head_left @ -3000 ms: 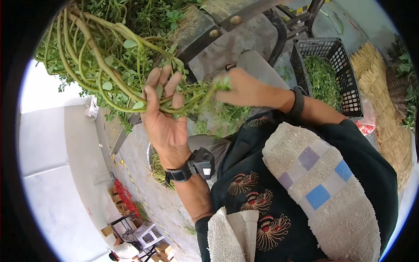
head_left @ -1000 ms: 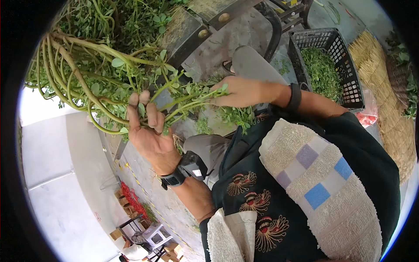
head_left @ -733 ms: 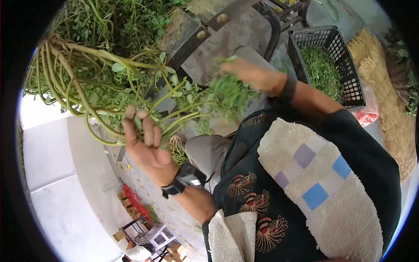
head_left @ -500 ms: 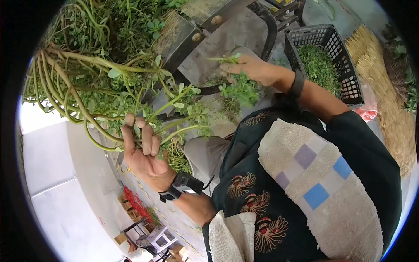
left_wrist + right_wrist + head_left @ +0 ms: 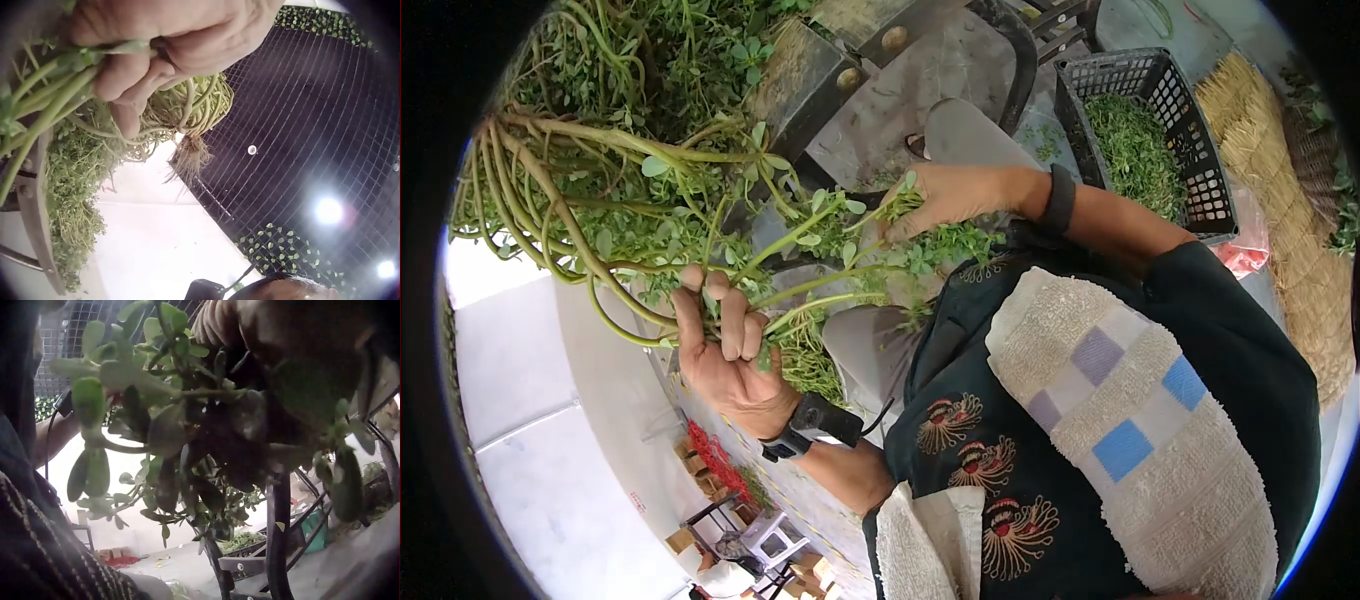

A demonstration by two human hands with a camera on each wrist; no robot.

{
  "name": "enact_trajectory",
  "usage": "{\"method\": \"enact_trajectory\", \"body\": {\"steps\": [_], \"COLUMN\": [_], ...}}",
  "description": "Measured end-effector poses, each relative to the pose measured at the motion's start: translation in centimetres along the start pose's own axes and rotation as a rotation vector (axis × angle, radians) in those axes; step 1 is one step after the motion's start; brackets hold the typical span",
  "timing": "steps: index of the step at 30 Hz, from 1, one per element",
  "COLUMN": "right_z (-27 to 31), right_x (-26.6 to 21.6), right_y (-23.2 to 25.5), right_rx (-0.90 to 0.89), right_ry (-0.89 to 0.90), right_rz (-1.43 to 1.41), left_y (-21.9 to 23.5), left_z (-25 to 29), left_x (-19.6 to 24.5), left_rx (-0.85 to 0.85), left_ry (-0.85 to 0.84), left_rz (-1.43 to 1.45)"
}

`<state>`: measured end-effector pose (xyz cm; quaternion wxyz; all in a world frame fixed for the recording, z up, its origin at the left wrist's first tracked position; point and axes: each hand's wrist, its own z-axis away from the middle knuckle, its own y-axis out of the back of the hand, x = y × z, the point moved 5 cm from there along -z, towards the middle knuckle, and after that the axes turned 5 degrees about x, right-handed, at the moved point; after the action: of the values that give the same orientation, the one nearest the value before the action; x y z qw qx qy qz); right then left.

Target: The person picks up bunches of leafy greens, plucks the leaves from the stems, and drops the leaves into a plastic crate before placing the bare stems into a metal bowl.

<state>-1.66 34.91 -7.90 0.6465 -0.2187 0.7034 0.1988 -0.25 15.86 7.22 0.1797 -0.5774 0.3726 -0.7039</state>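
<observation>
In the head view the left hand (image 5: 735, 370) grips the green stems (image 5: 800, 295) of a large leafy plant, its fingers curled round them. The plant's thick branching stems (image 5: 560, 200) arch off to the upper left. At the leafy ends, the right hand (image 5: 960, 195) holds sprigs (image 5: 950, 245) between thumb and fingers. The left wrist view shows the curled left hand (image 5: 169, 44) with stems (image 5: 44, 106) across it and a root tuft (image 5: 190, 156) beyond. Leaves (image 5: 156, 425) cover much of the right wrist view, under the right hand (image 5: 281, 331).
A black plastic crate (image 5: 1200, 160) with cut greens (image 5: 1135, 150) stands on the floor at upper right, beside a woven straw mat (image 5: 1275, 220). The metal-edged table (image 5: 800, 95) bears heaped plants. Bundled stems (image 5: 810, 360) lie below the left hand.
The right hand has moved from the plant's stem ends away to the upper right with plucked sprigs, then back towards the stems. The left hand has shifted lower left, still gripping.
</observation>
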Motion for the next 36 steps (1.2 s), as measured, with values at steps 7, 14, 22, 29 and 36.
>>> {"method": "enact_trajectory", "body": {"steps": [7,14,22,29,36], "right_z": [-2.9,0.3,-0.8,-1.2,-0.5], "right_x": [2.5,3.1,2.0,1.2,1.2], "right_y": [1.7,3.8,-0.4,-2.0,-0.8], "right_rx": [0.374,0.435,-0.039,-0.144,-0.032], "right_ry": [0.020,0.035,-0.142,0.106,0.062], "right_rz": [0.592,-0.063,-0.147,-0.161,0.126], "left_y": [0.1,-0.6,-0.2,0.1,0.5], "left_z": [-0.1,1.1,0.1,0.1,0.3], "left_x": [-1.3,0.3,0.0,0.1,0.9], "left_rx": [0.037,-0.020,-0.022,-0.018,0.022], "left_ry": [0.023,0.009,0.008,0.002,-0.056], "left_rz": [-0.112,-0.077,-0.033,0.010,-0.065]}}
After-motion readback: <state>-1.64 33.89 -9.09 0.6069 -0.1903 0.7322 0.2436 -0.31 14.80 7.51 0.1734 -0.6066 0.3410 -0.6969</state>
